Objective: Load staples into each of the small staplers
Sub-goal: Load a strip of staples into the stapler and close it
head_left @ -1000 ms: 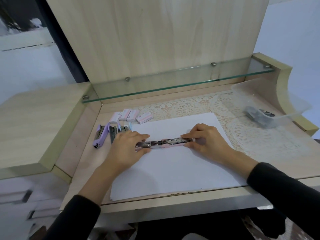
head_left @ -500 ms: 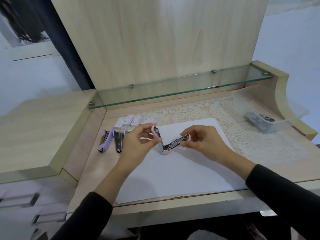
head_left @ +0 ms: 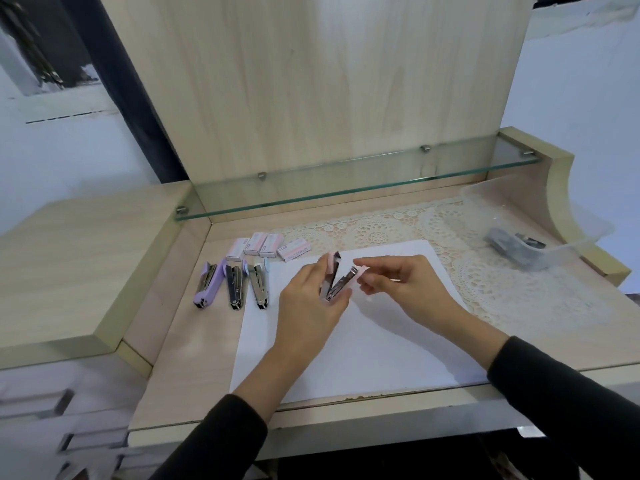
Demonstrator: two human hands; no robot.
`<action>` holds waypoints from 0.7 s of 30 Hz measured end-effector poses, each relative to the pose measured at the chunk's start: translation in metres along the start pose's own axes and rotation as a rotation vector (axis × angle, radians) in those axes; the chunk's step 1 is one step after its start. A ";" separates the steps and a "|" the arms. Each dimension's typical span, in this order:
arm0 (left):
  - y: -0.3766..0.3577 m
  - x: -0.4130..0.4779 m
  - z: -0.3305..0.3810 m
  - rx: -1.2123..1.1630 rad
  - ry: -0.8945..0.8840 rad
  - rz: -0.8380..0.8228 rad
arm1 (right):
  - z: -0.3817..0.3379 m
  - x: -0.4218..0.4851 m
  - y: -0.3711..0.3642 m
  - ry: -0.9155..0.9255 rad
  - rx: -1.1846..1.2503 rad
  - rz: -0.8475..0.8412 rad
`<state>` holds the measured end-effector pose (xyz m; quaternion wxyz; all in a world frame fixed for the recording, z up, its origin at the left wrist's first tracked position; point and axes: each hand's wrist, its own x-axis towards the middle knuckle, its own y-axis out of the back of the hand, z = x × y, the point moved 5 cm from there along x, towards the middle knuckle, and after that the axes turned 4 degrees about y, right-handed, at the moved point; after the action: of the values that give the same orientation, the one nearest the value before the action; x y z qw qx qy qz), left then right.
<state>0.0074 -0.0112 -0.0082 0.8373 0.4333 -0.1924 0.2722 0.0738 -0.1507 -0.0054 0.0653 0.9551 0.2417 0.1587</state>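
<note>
The pink stapler (head_left: 334,280) is held half folded in a V above the white paper (head_left: 363,341) at the middle of the counter (head_left: 173,358); your left hand (head_left: 308,306) grasps its hinge end and your right hand (head_left: 398,282) pinches the far arm. By my judgement it is nearly finished, while three staplers (head_left: 232,282) near the counter's left edge, beside the staple boxes (head_left: 266,247), may remain.

One head-worn camera looks forward and down, close over the desk (head_left: 194,327). The upright wooden back panel (head_left: 311,81) fills 12 o'clock; sleeves enter from 6 o'clock.
</note>
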 end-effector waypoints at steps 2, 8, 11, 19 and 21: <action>0.001 -0.003 0.002 -0.004 -0.057 0.038 | -0.003 -0.001 0.001 0.007 -0.012 0.005; 0.005 -0.003 -0.001 -0.082 -0.065 0.026 | -0.005 -0.003 -0.001 0.018 -0.049 -0.012; 0.009 -0.003 0.004 -0.128 -0.067 0.031 | -0.006 -0.004 -0.003 0.018 -0.043 -0.030; 0.007 -0.006 -0.002 -0.380 0.064 -0.188 | -0.009 -0.003 -0.006 0.043 -0.094 -0.056; 0.007 -0.007 0.003 -0.427 0.066 -0.240 | -0.009 -0.002 -0.006 0.051 -0.120 -0.069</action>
<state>-0.0032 -0.0120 -0.0064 0.9421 0.2573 -0.1651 0.1380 0.0661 -0.1465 0.0016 0.1217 0.9362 0.2661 0.1947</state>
